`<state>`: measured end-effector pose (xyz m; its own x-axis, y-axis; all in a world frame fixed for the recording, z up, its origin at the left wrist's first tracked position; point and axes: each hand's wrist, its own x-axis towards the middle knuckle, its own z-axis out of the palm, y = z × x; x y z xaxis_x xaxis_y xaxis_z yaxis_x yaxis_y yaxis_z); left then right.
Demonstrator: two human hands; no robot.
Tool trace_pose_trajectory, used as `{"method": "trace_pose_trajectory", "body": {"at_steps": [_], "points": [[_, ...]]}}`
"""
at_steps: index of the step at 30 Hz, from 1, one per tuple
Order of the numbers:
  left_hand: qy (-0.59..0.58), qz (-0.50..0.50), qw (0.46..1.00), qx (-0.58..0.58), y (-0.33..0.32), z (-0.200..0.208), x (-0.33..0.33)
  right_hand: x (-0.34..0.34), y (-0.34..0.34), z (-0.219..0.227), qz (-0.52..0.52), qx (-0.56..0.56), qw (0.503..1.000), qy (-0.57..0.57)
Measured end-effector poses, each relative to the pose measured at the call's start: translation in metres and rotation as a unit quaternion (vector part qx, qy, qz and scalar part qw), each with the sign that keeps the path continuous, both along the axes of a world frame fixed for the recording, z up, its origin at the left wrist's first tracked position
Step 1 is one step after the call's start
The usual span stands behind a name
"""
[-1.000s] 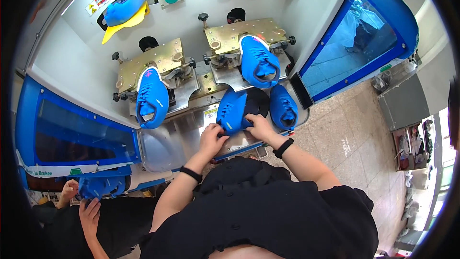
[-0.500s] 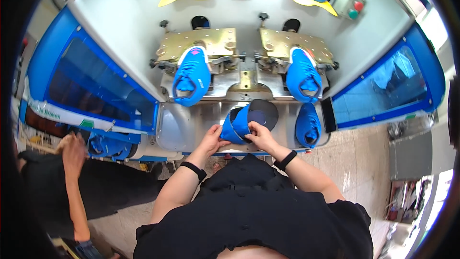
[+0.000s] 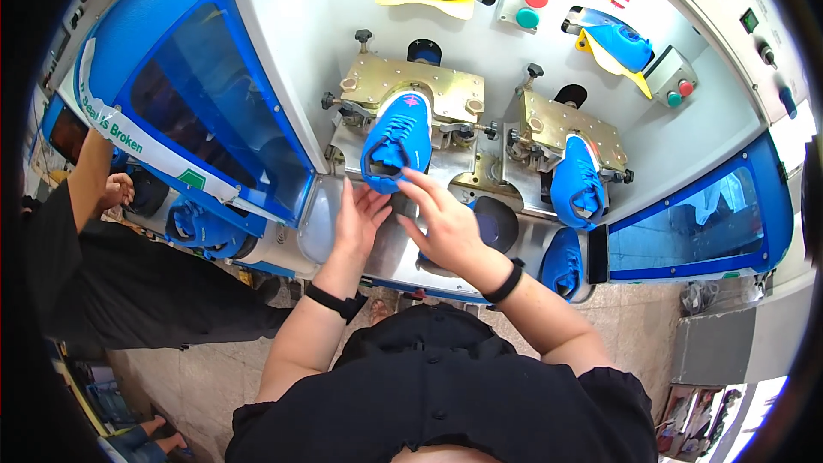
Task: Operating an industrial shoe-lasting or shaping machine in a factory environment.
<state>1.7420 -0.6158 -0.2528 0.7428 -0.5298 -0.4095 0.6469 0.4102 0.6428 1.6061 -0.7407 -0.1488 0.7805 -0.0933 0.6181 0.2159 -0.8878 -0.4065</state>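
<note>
A blue lace-up shoe upper (image 3: 398,139) sits toe-first in the left station of the machine, its heel end toward me. My left hand (image 3: 358,216) is just below the heel, palm up and fingers stretched out. From the right, my right hand (image 3: 444,221) reaches to the same heel with fingers extended and thumb apart; its fingertips are at the heel edge, though contact is hard to tell. Behind that hand, a black rounded piece (image 3: 506,225) with blue on it lies in the metal tray, partly hidden. A second blue shoe upper (image 3: 578,184) sits in the right station.
Another blue shoe (image 3: 562,264) stands at the tray's right end. Brass-coloured plates (image 3: 411,84) with black knobs surround the stations. Blue-framed window panels (image 3: 201,90) flank the opening. Red and green buttons (image 3: 531,7) are on the back wall. A co-worker's hand (image 3: 116,190) is at far left.
Both hands have let go of the blue-and-black piece, which now lies in the tray. They have moved up and left to the left shoe's heel. The whole view has turned.
</note>
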Motion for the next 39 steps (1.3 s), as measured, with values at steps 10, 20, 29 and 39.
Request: {"method": "trace_pose_trajectory", "body": {"at_steps": [10, 20, 29, 39], "points": [[-0.068, -0.127, 0.989, 0.031, -0.01, 0.008, 0.02, 0.032, 0.023, -0.047, -0.055, 0.025, 0.992, 0.109], [-0.119, -0.12, 0.982, 0.086, -0.012, -0.003, 0.028, 0.027, 0.027, -0.053, -0.061, 0.046, 0.986, 0.148], [-0.122, -0.127, 0.981, 0.085, -0.012, -0.002, 0.027, 0.027, 0.03, -0.05, -0.08, 0.048, 0.984, 0.149], [-0.106, -0.116, 0.987, 0.045, -0.011, 0.014, 0.021, 0.036, 0.032, -0.045, -0.113, 0.028, 0.983, 0.144]]}}
